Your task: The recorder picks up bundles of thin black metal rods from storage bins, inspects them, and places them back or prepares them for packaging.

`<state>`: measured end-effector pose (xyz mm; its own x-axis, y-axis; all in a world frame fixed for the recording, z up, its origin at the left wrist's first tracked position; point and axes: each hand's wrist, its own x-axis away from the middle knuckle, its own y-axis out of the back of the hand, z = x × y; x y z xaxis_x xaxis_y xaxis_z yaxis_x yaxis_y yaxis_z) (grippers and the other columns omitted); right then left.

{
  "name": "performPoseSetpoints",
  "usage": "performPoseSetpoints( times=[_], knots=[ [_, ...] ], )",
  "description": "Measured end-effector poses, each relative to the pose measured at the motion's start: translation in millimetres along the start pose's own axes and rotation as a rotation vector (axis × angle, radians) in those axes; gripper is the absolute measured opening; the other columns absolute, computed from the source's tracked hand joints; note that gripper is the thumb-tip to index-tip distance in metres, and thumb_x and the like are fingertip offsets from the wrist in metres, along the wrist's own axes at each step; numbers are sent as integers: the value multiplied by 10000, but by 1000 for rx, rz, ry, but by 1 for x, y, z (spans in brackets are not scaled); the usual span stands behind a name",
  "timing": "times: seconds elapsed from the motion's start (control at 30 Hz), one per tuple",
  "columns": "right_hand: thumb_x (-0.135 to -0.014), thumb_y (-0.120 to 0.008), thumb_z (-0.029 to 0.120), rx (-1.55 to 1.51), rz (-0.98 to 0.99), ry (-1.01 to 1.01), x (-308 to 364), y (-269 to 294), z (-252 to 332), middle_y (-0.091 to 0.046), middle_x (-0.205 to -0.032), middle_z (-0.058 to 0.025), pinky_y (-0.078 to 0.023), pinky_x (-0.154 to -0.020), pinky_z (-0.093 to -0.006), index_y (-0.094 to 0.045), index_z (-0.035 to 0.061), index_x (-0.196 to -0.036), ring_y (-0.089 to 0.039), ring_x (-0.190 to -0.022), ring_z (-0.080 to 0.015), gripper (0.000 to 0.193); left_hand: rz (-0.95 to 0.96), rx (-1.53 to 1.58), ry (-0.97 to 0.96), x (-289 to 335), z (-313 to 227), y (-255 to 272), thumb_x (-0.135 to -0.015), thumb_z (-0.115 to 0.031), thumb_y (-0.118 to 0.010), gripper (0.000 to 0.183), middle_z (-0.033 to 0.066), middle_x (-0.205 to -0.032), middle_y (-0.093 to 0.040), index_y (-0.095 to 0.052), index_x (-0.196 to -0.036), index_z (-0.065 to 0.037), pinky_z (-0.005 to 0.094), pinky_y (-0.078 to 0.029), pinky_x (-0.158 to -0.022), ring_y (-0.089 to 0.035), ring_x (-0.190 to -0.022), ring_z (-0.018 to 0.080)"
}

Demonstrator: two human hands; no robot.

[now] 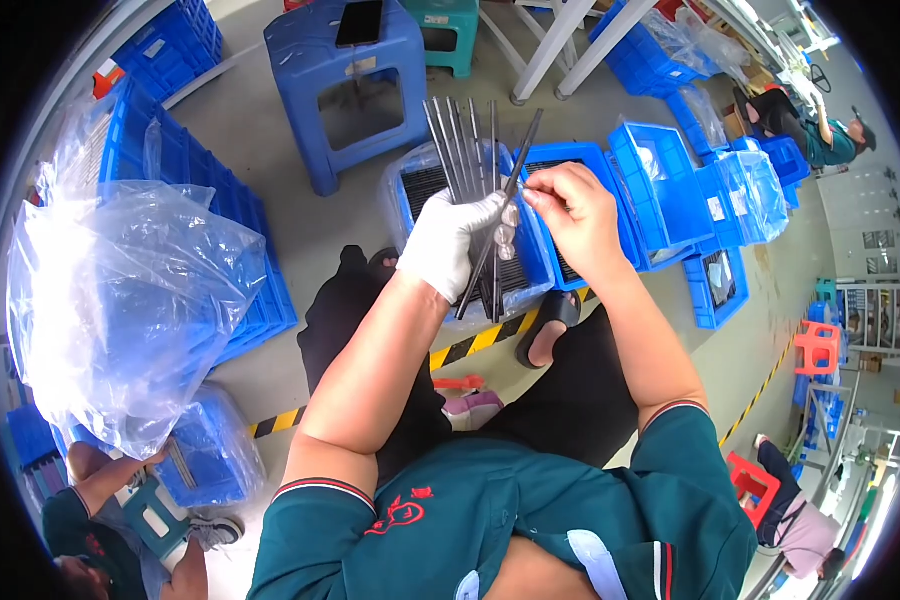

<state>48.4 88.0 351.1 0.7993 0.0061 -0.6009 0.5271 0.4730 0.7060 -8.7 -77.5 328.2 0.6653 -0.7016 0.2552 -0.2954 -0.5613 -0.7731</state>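
A white-gloved left hand point(442, 245) closes firmly around a fanned bundle of slim black rods point(458, 150) at the upper center of the frame, above a plastic-lined blue crate point(544, 268). The bare right hand point(582, 222), just right of it, brings thumb and fingers nearly together beside one slanted rod; whether they grip it cannot be told. A dark smartphone point(360, 22) lies on a blue plastic stool point(295, 65) at upper left, while clear plastic sheeting point(120, 300) drapes blue crates at left.
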Motion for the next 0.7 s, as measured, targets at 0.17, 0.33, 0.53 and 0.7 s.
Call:
performPoseSetpoints(
  times=[0.17,0.33,0.53,0.7],
  knots=[
    [-838,-699,82,-550,208,-492,2,5,-6,-643,-837,-2,-450,-683,-232,-650,30,-921,-560,-766,-63,109,24,-140,-29,2,-3,-2,-902,-111,-607,168,64,-773,-613,-606,-1017,12,274,-471,-553,-552,-593,134],
    [-823,-685,96,-810,240,-676,-4,5,-6,-607,-871,-6,-433,-699,-221,-638,23,-955,-530,-759,-75,158,10,-188,-78,1,3,-4,-891,-94,-618,138,57,-761,-623,-615,-1005,-16,266,-468,-548,-555,-587,129],
    [-827,-664,97,-696,204,-711,-5,5,0,-582,-895,-10,-436,-662,-228,-634,6,-944,-549,-752,-84,152,-26,-200,-95,-1,9,-6,-885,-61,-615,141,55,-764,-626,-618,-1020,-21,261,-459,-539,-553,-584,127],
    [-873,-607,142,-987,339,-802,-6,5,-10,-640,-799,-53,-515,-634,-271,-632,3,-927,-637,-721,-142,151,-38,-226,-97,0,9,-7,-878,-41,-618,156,44,-764,-630,-629,-1032,-21,253,-447,-531,-549,-581,116]
  ],
)
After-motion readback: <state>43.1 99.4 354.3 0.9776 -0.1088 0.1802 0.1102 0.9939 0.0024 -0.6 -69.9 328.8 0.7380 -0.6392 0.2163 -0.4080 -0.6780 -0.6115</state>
